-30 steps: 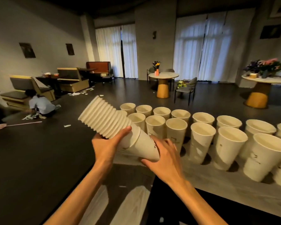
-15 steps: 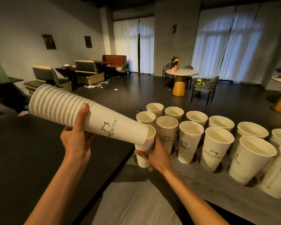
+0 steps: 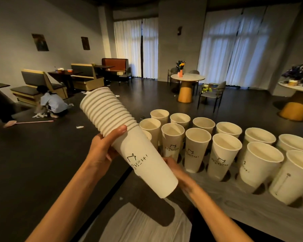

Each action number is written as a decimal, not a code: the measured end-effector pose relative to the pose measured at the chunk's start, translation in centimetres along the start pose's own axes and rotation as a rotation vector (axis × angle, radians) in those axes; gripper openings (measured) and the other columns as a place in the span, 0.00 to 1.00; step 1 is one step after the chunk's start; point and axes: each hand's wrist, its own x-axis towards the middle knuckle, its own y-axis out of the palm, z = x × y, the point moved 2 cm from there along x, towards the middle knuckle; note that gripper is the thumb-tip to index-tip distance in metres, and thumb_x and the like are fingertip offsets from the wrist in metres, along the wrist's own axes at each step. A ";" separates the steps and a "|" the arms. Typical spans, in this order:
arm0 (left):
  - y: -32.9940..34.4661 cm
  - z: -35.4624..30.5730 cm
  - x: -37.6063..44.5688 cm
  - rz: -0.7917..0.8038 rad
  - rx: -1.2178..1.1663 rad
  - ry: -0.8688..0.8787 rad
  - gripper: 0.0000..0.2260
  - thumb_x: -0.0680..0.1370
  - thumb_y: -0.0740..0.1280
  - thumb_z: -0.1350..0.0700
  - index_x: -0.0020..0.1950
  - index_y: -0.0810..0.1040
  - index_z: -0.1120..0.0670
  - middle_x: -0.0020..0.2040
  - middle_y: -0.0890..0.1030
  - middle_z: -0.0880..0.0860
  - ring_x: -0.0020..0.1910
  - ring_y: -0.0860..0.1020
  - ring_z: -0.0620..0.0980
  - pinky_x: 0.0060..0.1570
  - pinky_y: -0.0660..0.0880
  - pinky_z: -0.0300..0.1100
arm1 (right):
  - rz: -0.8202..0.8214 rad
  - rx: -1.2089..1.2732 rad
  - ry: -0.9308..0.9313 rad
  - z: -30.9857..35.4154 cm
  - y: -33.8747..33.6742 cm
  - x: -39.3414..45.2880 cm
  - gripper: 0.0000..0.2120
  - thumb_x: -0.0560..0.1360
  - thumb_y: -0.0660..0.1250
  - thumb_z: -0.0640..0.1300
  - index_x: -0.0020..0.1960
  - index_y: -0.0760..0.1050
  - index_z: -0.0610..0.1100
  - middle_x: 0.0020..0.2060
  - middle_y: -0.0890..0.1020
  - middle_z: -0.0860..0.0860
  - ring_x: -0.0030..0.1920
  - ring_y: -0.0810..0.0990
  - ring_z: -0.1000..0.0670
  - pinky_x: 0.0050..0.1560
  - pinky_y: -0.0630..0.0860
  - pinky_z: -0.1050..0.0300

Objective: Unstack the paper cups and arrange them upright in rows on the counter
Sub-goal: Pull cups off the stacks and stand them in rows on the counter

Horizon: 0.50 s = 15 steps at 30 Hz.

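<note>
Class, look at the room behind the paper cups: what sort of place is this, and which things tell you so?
Probably a café or restaurant dining room: padded booth seats with dark tables, a round white table on an orange base carrying a flower vase, and rows of printed white paper cups.

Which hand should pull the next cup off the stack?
Right. The left hand already grips the stack of paper cups near its rims, steadying it. The right hand sits by the stack's base end, beside the rows of upright cups on the counter.
</note>
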 end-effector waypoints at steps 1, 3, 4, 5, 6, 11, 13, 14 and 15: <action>0.5 0.1 0.1 0.044 0.010 -0.024 0.48 0.54 0.84 0.45 0.71 0.75 0.58 0.60 0.84 0.57 0.55 0.84 0.52 0.42 0.82 0.42 | 0.128 0.187 0.008 0.7 -0.1 -0.7 0.13 0.82 0.59 0.55 0.56 0.78 0.49 0.51 0.84 0.46 0.48 0.84 0.52 0.48 0.80 0.57; 2.3 0.8 0.2 0.114 0.017 -0.055 0.49 0.53 0.85 0.45 0.71 0.74 0.59 0.61 0.84 0.58 0.58 0.84 0.55 0.45 0.82 0.45 | 0.337 0.472 0.062 1.5 -1.1 -3.1 0.30 0.80 0.55 0.65 0.68 0.74 0.43 0.56 0.82 0.40 0.52 0.83 0.43 0.50 0.81 0.51; 2.7 1.0 0.4 0.113 0.020 -0.051 0.49 0.54 0.85 0.45 0.71 0.74 0.58 0.61 0.84 0.58 0.60 0.83 0.56 0.47 0.82 0.47 | 0.406 0.507 0.035 1.8 -1.2 -3.7 0.34 0.78 0.55 0.67 0.70 0.72 0.41 0.56 0.81 0.39 0.52 0.82 0.42 0.52 0.81 0.49; 3.2 1.2 0.6 0.106 0.016 -0.043 0.47 0.54 0.84 0.45 0.70 0.74 0.57 0.60 0.85 0.57 0.60 0.83 0.57 0.49 0.81 0.50 | 0.443 0.523 -0.018 1.7 -1.2 -3.7 0.35 0.77 0.58 0.68 0.70 0.72 0.41 0.56 0.80 0.39 0.52 0.81 0.42 0.52 0.80 0.49; 3.8 1.4 0.7 0.098 0.016 -0.031 0.45 0.55 0.84 0.45 0.69 0.75 0.57 0.59 0.85 0.57 0.60 0.83 0.57 0.51 0.81 0.51 | 0.440 0.502 -0.066 1.9 -1.5 -4.1 0.35 0.75 0.63 0.67 0.69 0.73 0.41 0.55 0.80 0.39 0.51 0.81 0.42 0.52 0.80 0.50; 5.8 0.7 0.1 0.116 0.139 0.136 0.31 0.55 0.80 0.45 0.56 0.81 0.50 0.50 0.88 0.50 0.52 0.86 0.49 0.47 0.81 0.41 | 0.261 0.370 -0.138 1.1 -2.1 -5.5 0.41 0.57 0.78 0.69 0.61 0.79 0.45 0.53 0.86 0.44 0.50 0.86 0.46 0.50 0.82 0.53; 6.3 0.1 -0.4 0.131 0.186 0.199 0.29 0.55 0.80 0.44 0.54 0.82 0.48 0.50 0.88 0.46 0.51 0.86 0.45 0.47 0.81 0.38 | 0.141 0.290 -0.157 1.0 -2.2 -5.7 0.44 0.50 0.79 0.72 0.57 0.79 0.45 0.49 0.87 0.48 0.48 0.86 0.51 0.46 0.82 0.58; 6.4 0.0 -0.5 0.124 0.201 0.224 0.29 0.54 0.80 0.44 0.54 0.82 0.47 0.49 0.88 0.45 0.51 0.86 0.43 0.46 0.81 0.35 | 0.080 0.238 -0.177 1.2 -2.2 -5.9 0.44 0.48 0.79 0.72 0.56 0.79 0.47 0.48 0.87 0.51 0.47 0.86 0.53 0.44 0.81 0.60; 6.5 -0.3 -0.7 0.108 0.219 0.253 0.31 0.54 0.81 0.43 0.55 0.82 0.48 0.50 0.88 0.44 0.51 0.85 0.42 0.46 0.81 0.35 | 0.014 0.165 -0.195 1.3 -2.3 -6.2 0.43 0.48 0.80 0.71 0.56 0.78 0.51 0.50 0.86 0.54 0.47 0.85 0.55 0.44 0.79 0.63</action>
